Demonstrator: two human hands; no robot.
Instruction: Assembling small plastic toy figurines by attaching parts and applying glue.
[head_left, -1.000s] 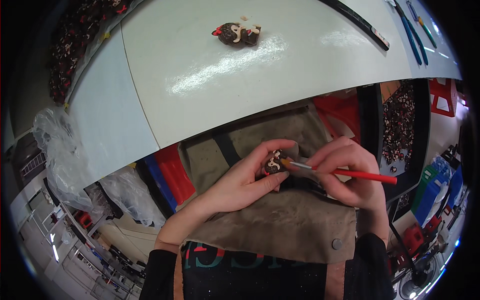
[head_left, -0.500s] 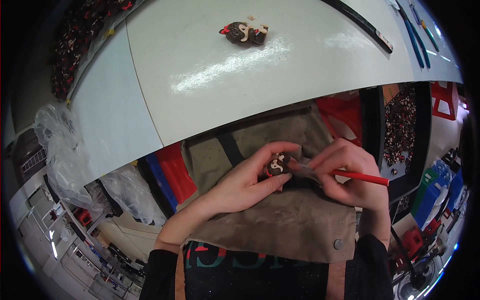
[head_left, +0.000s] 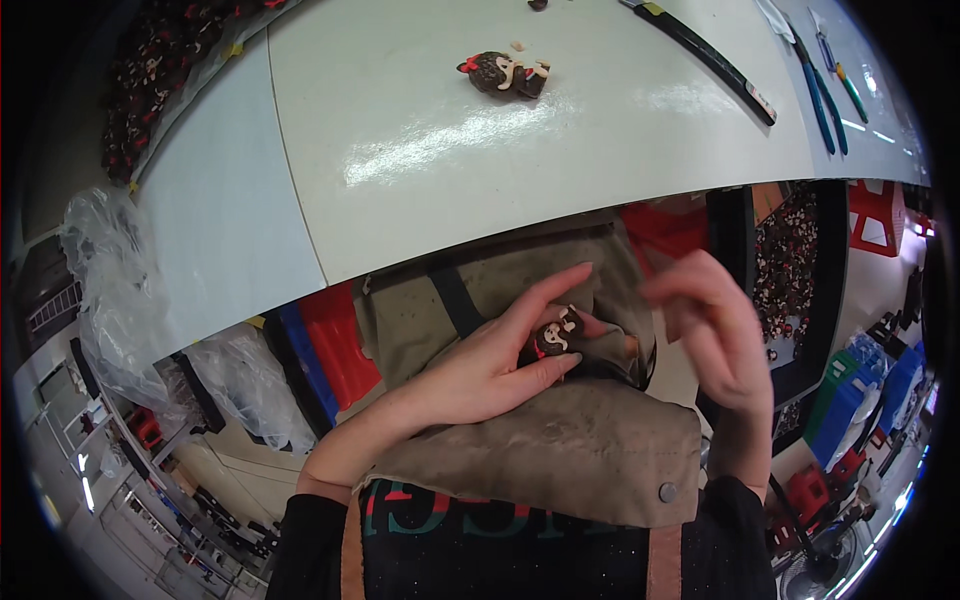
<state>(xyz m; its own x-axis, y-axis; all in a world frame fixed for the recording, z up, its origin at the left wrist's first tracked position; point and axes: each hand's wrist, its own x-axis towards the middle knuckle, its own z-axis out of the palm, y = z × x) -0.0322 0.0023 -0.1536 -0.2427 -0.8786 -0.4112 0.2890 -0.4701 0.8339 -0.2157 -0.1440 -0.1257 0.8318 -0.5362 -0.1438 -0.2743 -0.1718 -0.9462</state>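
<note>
My left hand point(head_left: 480, 370) is closed around a small dark-brown figurine point(head_left: 552, 342) with cream and red details, held over the brown apron point(head_left: 560, 430) on my lap. Thumb and fingers press on its sides, and its lower part is hidden. Up and to the right of it, my right hand point(head_left: 715, 325) is lifted away from the figurine, its fingers bent and smeared by motion. Whether it still holds the red-handled tool does not show. A second, similar figurine point(head_left: 508, 77) lies on its side on the white table point(head_left: 400, 210), with a small cream scrap beside it.
A black-handled cutter point(head_left: 710, 60), blue-handled pliers point(head_left: 818, 95) and a thin green tool lie at the table's far right. Bagged figurines point(head_left: 150, 90) fill the far left. A dark drawer point(head_left: 835, 290) of small parts stands by my right arm. Clear plastic point(head_left: 110, 270) hangs at left.
My right hand has drawn up and away from the figurine, and the red handle has gone from sight. My left hand keeps its hold. The whole view has shifted slightly.
</note>
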